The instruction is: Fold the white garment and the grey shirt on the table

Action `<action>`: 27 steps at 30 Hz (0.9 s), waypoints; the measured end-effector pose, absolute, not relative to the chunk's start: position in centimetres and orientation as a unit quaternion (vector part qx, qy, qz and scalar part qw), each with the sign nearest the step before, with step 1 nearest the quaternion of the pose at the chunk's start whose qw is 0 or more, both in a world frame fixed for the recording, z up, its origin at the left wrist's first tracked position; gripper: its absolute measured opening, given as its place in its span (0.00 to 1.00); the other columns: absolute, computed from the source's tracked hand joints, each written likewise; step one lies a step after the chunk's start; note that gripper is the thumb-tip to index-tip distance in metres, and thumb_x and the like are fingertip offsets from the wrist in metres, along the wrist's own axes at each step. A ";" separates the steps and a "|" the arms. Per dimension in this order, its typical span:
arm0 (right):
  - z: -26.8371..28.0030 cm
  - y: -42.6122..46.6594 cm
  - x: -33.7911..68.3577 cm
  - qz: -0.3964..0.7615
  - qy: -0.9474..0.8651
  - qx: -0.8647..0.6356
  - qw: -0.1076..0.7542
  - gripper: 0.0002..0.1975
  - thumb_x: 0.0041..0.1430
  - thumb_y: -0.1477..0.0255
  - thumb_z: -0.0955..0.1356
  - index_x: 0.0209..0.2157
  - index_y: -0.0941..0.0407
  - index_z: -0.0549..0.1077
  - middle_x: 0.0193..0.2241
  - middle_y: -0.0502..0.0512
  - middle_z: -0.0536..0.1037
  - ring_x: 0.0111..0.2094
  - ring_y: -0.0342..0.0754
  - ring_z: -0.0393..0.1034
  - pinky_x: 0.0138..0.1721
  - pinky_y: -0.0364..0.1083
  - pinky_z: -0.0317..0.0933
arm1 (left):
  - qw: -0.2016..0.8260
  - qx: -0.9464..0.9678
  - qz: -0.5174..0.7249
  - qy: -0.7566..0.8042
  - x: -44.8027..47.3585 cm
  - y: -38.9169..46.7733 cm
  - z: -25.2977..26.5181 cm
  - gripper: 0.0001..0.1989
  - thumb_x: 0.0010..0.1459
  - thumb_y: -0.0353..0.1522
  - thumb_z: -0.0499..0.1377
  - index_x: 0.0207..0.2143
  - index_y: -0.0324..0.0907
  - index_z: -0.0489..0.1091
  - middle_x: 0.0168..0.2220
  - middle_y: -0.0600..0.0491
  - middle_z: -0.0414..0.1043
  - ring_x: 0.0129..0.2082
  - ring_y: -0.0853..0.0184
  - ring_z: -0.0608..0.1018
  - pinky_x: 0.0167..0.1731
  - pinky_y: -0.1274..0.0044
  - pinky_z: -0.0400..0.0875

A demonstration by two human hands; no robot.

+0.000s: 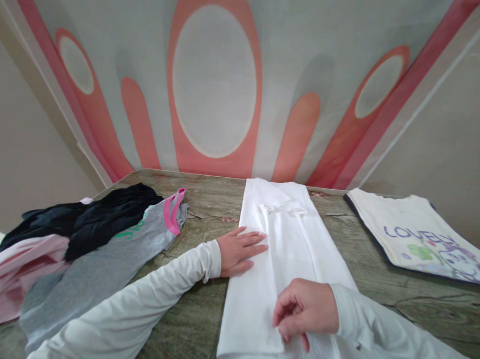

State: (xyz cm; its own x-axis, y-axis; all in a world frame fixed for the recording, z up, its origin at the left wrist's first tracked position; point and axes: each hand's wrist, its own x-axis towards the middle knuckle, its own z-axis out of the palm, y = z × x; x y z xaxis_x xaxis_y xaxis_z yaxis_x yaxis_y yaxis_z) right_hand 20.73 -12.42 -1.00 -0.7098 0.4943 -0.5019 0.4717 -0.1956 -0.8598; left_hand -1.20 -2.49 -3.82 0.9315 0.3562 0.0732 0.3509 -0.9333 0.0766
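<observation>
A long white garment (301, 248) of finely ribbed cloth lies folded lengthwise on the wood-patterned tabletop, its far end bunched in small folds. My left hand (241, 253) rests flat on its left edge, fingers stretched out and slightly spread. Nearer to me and further right, my right hand (307, 308) is over the lower part of the garment. Its fingers curl in toward the thumb, close to a long fold edge. Whether cloth is pinched between those fingertips cannot be made out. Both forearms wear white sleeves.
At left lie a grey shirt (96, 273) with pink trim, a black garment (111, 215) and a pink garment (26, 275), loosely heaped. A folded cream shirt (416, 228) with "LOVELY" lettering lies at right on something dark. Behind the table (206, 199) rises a grey, pink-patterned backdrop (212, 164).
</observation>
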 end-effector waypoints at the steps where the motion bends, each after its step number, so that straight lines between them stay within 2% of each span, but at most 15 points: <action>1: -1.0 -12.6 20.6 0.645 -0.661 -0.383 0.015 0.09 0.46 0.69 0.66 0.31 0.59 0.71 0.21 0.47 0.72 0.14 0.37 0.63 0.17 0.37 0.57 | 0.032 0.983 0.043 0.174 -1.0 -2.7 -3.7 0.28 0.55 0.38 0.46 0.58 0.45 0.47 0.61 0.50 0.44 0.59 0.60 0.50 0.56 0.62 0.39; 4: -0.4 -13.1 20.4 0.489 -0.798 -0.350 0.040 0.10 0.41 0.76 0.67 0.31 0.57 0.72 0.22 0.47 0.71 0.19 0.39 0.64 0.24 0.39 0.58 | 0.038 0.985 0.047 0.160 -0.6 -3.4 -3.4 0.28 0.55 0.37 0.46 0.58 0.45 0.48 0.61 0.51 0.44 0.59 0.60 0.50 0.56 0.63 0.38; 7: 0.2 -13.9 20.3 0.334 -0.889 -0.312 0.036 0.17 0.35 0.79 0.67 0.33 0.54 0.72 0.30 0.49 0.70 0.25 0.41 0.63 0.28 0.40 0.56 | 0.046 0.985 0.047 0.156 -0.4 -3.8 -3.3 0.27 0.56 0.37 0.45 0.58 0.44 0.47 0.61 0.51 0.44 0.59 0.61 0.49 0.56 0.64 0.39; 10: 0.4 -14.7 20.1 0.257 -0.907 -0.333 0.019 0.20 0.34 0.79 0.67 0.35 0.51 0.70 0.35 0.49 0.68 0.28 0.43 0.64 0.27 0.41 0.53 | 0.053 0.985 0.038 0.158 -0.4 -3.9 -3.3 0.28 0.56 0.37 0.44 0.59 0.43 0.45 0.61 0.51 0.44 0.60 0.62 0.48 0.56 0.64 0.40; 13: 0.3 -14.8 19.6 0.213 -0.915 -0.342 0.018 0.14 0.38 0.78 0.65 0.30 0.51 0.71 0.32 0.47 0.68 0.27 0.42 0.64 0.26 0.41 0.50 | 0.057 0.985 0.031 0.160 -0.4 -3.8 -3.4 0.29 0.55 0.38 0.45 0.59 0.43 0.44 0.61 0.51 0.43 0.60 0.61 0.48 0.56 0.64 0.40; 16: 0.1 -14.4 19.3 0.200 -0.926 -0.321 0.027 0.08 0.42 0.76 0.64 0.27 0.52 0.71 0.28 0.47 0.68 0.25 0.40 0.63 0.24 0.41 0.49 | 0.058 0.985 0.035 0.156 -0.5 -3.6 -3.5 0.28 0.56 0.38 0.44 0.59 0.44 0.45 0.61 0.52 0.43 0.59 0.61 0.49 0.56 0.64 0.41; 23: -0.5 -13.8 19.7 0.278 -0.924 -0.253 0.070 0.06 0.42 0.77 0.66 0.26 0.55 0.73 0.24 0.46 0.68 0.23 0.38 0.62 0.24 0.38 0.52 | 0.044 0.968 0.063 0.239 -0.9 -2.9 -4.1 0.26 0.59 0.38 0.42 0.59 0.43 0.46 0.61 0.50 0.44 0.59 0.61 0.49 0.56 0.64 0.43; 27: -0.4 -12.9 20.2 0.336 -0.911 -0.216 0.106 0.05 0.44 0.73 0.68 0.28 0.57 0.74 0.23 0.48 0.69 0.22 0.38 0.61 0.25 0.38 0.57 | 0.036 0.967 0.054 0.247 -1.1 -2.8 -4.4 0.27 0.58 0.41 0.44 0.59 0.45 0.46 0.61 0.49 0.43 0.59 0.58 0.49 0.55 0.61 0.42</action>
State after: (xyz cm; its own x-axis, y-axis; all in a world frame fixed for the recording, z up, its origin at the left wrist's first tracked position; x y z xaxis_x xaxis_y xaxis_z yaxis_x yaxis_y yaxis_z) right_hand 20.18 -12.89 -0.43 -0.8844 0.4643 0.0474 0.3224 0.6812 -0.6573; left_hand -1.13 -2.76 -4.45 0.8726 0.4806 0.0869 0.4728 -0.8758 0.0968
